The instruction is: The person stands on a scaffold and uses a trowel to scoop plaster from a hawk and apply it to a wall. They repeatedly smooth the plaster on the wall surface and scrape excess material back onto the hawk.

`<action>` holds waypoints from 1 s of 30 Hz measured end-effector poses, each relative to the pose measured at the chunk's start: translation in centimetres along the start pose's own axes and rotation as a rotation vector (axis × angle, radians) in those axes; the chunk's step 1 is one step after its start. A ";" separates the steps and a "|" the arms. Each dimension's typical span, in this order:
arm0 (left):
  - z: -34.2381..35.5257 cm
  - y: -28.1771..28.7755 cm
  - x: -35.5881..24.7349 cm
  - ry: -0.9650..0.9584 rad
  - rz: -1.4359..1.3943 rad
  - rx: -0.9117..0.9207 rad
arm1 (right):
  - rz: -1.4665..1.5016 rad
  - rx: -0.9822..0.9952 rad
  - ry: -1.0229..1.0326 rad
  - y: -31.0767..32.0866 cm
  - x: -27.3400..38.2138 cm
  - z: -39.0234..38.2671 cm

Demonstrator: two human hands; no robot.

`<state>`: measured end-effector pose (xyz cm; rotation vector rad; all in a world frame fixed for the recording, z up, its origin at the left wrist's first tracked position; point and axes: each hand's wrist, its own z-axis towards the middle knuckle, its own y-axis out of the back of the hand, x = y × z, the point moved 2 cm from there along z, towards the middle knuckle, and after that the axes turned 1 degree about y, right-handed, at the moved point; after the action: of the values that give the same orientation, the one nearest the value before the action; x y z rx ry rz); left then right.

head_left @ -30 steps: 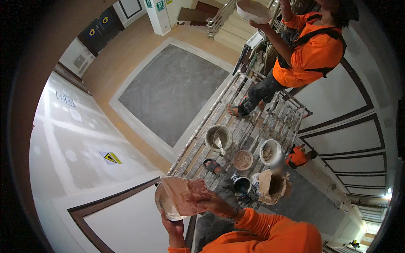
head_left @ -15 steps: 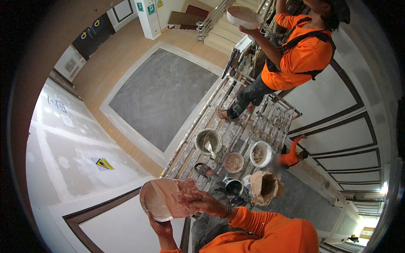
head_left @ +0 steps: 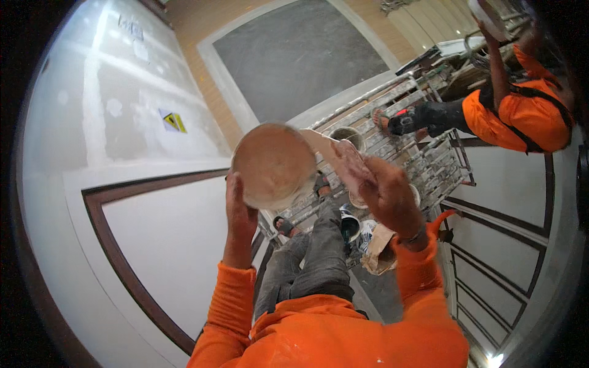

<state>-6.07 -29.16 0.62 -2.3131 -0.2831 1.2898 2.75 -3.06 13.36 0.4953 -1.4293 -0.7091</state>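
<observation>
My left hand (head_left: pixel 241 205) grips a round container (head_left: pixel 273 161) of smooth pinkish-beige compound from the lower left side, with its round face toward me. In my right hand (head_left: pixel 388 193) is a wide, flat spreader (head_left: pixel 345 156), smeared with pink-beige material, its far edge at the container's right side; I cannot tell whether they touch. Below them are my grey-trousered legs on a paint-spattered slatted platform (head_left: pixel 406 144). Several buckets (head_left: pixel 348 227) and an open brown paper bag (head_left: pixel 381 250) stand around my feet, partly hidden behind my hands and arms.
At the upper right a co-worker (head_left: pixel 515 110) in orange stands on the platform, holding a pale bowl (head_left: pixel 485 15). Another person's orange sleeve (head_left: pixel 443 222) shows lower down. A patched white wall (head_left: pixel 98 104) rises at the left, panelled walls (head_left: pixel 509 190) at the right, railings (head_left: pixel 405 76) along the platform.
My view has swung, moving my hands upward in the picture. The spreader, earlier lying across the container, has moved rightward, uncovering its face. The co-worker appears farther right.
</observation>
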 end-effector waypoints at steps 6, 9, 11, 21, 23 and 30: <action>1.0 -4.6 -2.9 -0.079 0.150 0.112 | -0.478 0.366 0.070 1.1 3.1 3.7; 1.7 -5.4 -2.7 -0.109 0.201 0.106 | -0.568 0.453 0.111 0.1 2.8 4.9; 2.4 -5.7 -2.7 -0.081 0.223 0.105 | -0.543 0.293 0.236 -0.3 2.1 5.3; 4.0 -5.2 -2.0 -0.096 0.432 0.072 | -0.343 0.798 -0.019 -3.0 -1.8 7.8; 4.3 -5.3 -1.5 -0.033 0.367 0.063 | -0.024 0.796 -0.023 -3.3 -4.3 7.9; 5.0 -8.2 -1.7 0.073 0.135 0.163 | 0.954 0.498 -0.496 2.3 -6.2 5.8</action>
<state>-10.76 -21.19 3.76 -2.2654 0.0030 1.2391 -2.66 3.48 11.15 -0.0456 -2.0712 0.3346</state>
